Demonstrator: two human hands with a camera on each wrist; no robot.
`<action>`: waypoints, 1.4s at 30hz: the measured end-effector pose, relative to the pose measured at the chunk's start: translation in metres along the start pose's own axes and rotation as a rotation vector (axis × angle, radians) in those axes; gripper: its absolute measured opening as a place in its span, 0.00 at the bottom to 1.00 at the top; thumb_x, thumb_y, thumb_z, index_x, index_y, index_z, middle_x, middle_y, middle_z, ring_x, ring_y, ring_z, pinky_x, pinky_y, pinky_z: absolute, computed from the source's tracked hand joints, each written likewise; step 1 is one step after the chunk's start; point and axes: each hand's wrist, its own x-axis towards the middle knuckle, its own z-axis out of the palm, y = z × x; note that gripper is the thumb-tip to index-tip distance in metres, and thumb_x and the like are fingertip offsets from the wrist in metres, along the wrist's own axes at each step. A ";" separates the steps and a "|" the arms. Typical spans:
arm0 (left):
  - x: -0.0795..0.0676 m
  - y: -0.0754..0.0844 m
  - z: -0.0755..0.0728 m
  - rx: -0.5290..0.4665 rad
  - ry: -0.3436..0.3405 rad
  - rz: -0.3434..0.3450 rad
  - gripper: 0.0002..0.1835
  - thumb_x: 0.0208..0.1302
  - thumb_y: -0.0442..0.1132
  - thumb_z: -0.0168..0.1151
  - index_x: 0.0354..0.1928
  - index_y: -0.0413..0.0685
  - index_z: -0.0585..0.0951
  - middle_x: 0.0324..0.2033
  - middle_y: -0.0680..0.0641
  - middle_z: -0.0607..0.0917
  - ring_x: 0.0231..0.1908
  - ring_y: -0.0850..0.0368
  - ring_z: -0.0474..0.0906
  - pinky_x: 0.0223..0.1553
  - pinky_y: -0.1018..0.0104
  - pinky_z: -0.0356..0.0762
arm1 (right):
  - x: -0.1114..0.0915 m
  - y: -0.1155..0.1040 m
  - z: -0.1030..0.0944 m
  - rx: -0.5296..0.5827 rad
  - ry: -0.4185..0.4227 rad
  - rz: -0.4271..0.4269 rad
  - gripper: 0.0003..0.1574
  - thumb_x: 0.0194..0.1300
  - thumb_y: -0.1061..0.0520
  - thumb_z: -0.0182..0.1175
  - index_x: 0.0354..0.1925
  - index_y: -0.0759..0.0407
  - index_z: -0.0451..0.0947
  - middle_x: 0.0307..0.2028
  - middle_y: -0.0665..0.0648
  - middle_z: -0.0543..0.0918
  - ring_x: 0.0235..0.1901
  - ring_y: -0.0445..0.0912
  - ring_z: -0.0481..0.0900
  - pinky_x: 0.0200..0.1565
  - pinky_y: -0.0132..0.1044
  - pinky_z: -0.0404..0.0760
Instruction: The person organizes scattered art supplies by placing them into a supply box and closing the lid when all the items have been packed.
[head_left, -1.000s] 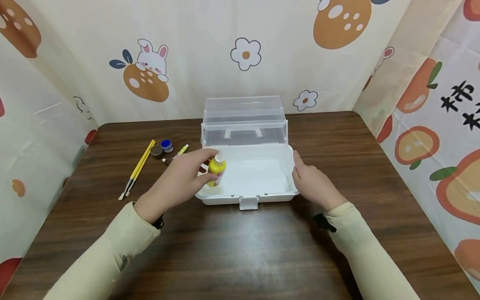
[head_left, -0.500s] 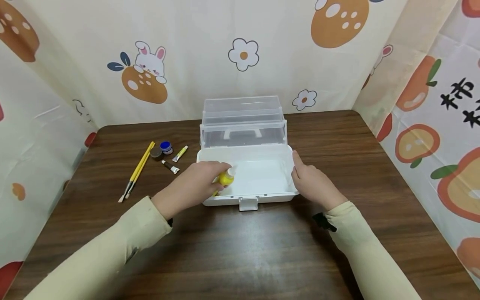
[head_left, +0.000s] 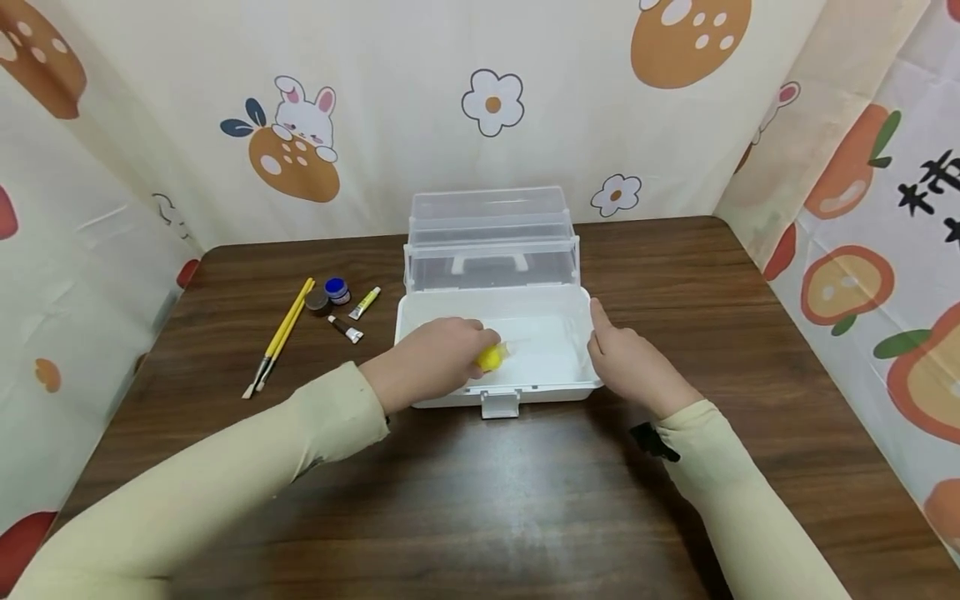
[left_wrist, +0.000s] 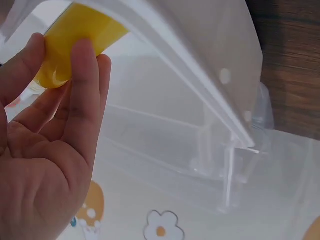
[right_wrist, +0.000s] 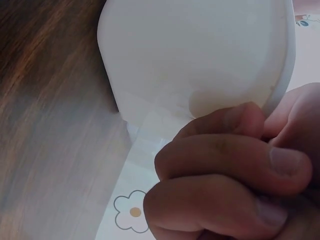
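A white plastic storage box (head_left: 540,388) with its clear lid (head_left: 491,218) raised stands on the table. Inside it my left hand (head_left: 442,354) holds a yellow bottle (head_left: 491,358) low and tilted, its pale cap towards the right. In the left wrist view the thumb and fingers pinch the yellow bottle (left_wrist: 75,35) behind the box's rim (left_wrist: 200,85). My right hand (head_left: 633,367) grips the box's right edge. Seen from the right wrist, its fingers (right_wrist: 225,165) are curled against the outer side wall (right_wrist: 190,55).
To the left of the box lie two yellow-handled paintbrushes (head_left: 281,333), a blue paint pot (head_left: 337,290), a dark pot (head_left: 317,301), a yellow paint tube (head_left: 365,302) and a dark brown tube (head_left: 345,329). A patterned curtain (head_left: 405,108) borders the table (head_left: 510,508) behind.
My left hand has moved right and down into the box with the yellow bottle, which has gone from upright to tilted. The right hand stays at the box's right edge.
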 end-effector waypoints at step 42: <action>-0.053 -0.062 -0.029 -0.374 0.400 -0.210 0.20 0.71 0.47 0.60 0.63 0.56 0.79 0.54 0.52 0.82 0.48 0.57 0.79 0.51 0.55 0.79 | -0.004 -0.002 0.012 -0.039 0.093 -0.004 0.39 0.74 0.57 0.37 0.74 0.77 0.44 0.11 0.52 0.67 0.11 0.43 0.60 0.14 0.38 0.61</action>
